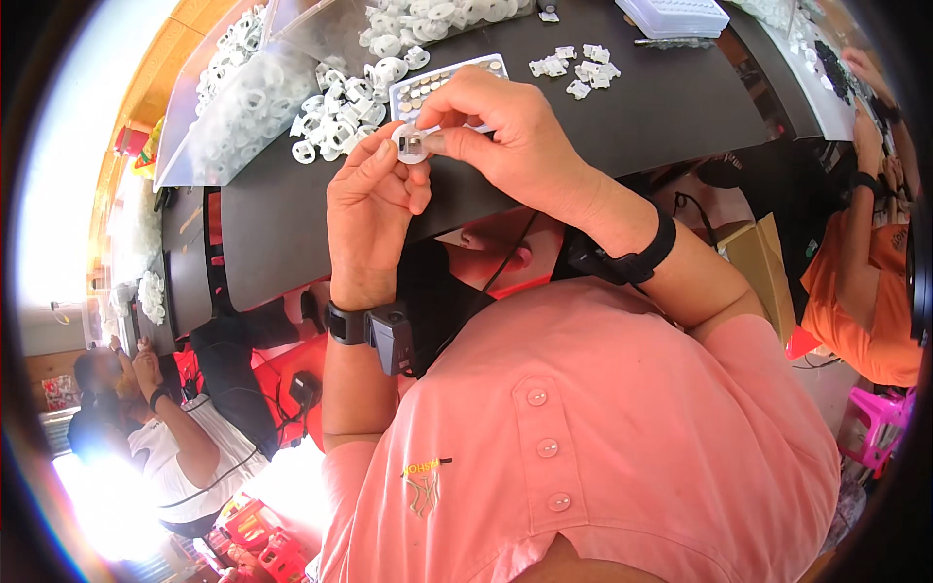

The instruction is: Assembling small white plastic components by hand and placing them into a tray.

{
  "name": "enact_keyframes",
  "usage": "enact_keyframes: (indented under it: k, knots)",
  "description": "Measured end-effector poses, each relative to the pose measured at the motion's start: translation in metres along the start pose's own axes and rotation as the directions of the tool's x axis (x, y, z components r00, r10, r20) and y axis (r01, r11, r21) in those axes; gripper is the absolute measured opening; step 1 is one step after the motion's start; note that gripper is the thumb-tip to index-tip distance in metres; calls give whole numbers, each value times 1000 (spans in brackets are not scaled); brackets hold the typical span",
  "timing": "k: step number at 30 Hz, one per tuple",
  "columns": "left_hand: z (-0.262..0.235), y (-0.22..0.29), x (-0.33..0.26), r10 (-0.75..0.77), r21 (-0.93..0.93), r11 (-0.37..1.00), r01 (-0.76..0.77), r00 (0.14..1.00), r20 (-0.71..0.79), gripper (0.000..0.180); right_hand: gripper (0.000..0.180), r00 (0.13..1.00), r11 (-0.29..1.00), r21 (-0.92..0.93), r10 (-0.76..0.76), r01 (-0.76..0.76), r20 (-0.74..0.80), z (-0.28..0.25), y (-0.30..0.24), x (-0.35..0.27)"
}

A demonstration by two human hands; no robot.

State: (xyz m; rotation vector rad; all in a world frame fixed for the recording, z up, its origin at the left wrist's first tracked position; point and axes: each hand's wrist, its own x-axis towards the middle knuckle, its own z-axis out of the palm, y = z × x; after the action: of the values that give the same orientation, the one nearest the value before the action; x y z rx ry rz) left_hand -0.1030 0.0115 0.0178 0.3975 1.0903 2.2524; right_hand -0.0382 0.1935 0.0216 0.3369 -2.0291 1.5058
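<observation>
white plastic ring piece [412,143] is pinched between both hands just above the dark table [622,117], with a small metal part sitting in its middle. left hand [367,209] grips it from below with thumb and fingers, right hand [505,131] clamps it from above. looks like one unit mid-assembly. a few finished-looking white bits [573,66] sit further back, but the loose pile of rings [335,117] and the tray of small metal discs [437,85] still look pretty full, so lots left i'd guess.
</observation>
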Motion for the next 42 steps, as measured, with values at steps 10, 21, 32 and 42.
enact_keyframes:
  k: [10, 21, 32, 42]
  knots:
    - [9, -1, 5, 18, 48, 999, -13, 995, -98, 32, 10, 999, 998, -54, -32, 34, 30, 5, 5, 0]
    - [34, 10, 22, 334, 647, 747, -153, 928, -166, 21, 11, 989, 956, -292, -37, -6, -141, 2, 16, 5]
    - [17, 10, 37, 242, 534, 840, -93, 946, -216, 23, 23, 980, 906, -413, -153, 89, -124, 2, 24, 4]
    - [17, 10, 40, 185, 389, 915, -102, 966, -182, 25, 28, 991, 894, -436, -128, 97, -40, 4, 24, 5]
